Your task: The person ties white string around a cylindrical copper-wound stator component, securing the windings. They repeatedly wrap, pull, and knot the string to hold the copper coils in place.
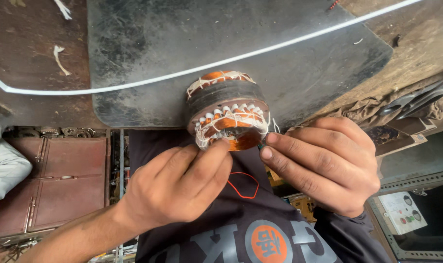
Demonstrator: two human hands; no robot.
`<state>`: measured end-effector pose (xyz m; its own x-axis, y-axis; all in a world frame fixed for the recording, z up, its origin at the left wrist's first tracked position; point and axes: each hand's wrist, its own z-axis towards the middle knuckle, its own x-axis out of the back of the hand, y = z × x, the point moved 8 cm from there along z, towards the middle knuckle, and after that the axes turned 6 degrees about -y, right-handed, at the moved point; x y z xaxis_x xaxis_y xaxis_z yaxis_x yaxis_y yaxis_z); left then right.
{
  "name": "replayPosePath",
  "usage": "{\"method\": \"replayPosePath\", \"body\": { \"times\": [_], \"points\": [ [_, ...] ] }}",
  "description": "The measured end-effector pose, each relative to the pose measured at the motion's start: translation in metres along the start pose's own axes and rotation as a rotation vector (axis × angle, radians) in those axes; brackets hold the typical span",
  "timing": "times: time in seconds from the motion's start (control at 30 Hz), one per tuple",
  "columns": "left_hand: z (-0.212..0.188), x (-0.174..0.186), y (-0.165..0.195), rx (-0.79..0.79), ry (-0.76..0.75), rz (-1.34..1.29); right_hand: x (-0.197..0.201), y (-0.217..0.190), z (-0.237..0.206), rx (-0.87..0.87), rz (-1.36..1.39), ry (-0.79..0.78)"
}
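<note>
Item: wound stator [227, 109], copper coils laced with white cord, at the near edge of the dark mat [148, 44] on the table. Your left hand [180, 185] pinched the cord; your right hand [323, 163] curled shut beside the stator, apparently on a tool. Lacing looked mostly done.

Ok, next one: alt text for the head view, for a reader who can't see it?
Two bare hands, left hand and right hand, pinch the near edge of a round motor stator with copper windings laced in white cord. It rests at the edge of a dark worn rubber mat, crossed by a thin white wire.
</note>
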<state>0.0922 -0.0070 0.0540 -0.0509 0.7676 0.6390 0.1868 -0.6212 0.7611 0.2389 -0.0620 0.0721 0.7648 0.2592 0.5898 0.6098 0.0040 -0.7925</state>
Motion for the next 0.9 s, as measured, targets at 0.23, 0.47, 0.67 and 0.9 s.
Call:
{"method": "replayPosePath", "body": {
  "times": [0.23,0.47,0.67,0.9],
  "points": [
    [-0.003,0.006,-0.005,-0.022,0.057,0.018,-0.006,-0.004,0.02,0.087,-0.071,-0.149],
    [0.006,0.017,-0.015,-0.088,0.052,0.009,-0.008,-0.004,0.022,0.027,-0.056,-0.167],
    [0.012,0.02,-0.021,-0.152,0.03,0.069,-0.01,-0.002,0.034,-0.05,0.045,-0.195],
    [0.017,0.022,-0.021,-0.184,0.024,0.078,-0.018,0.001,0.043,-0.16,0.062,-0.268]
  ]
}}
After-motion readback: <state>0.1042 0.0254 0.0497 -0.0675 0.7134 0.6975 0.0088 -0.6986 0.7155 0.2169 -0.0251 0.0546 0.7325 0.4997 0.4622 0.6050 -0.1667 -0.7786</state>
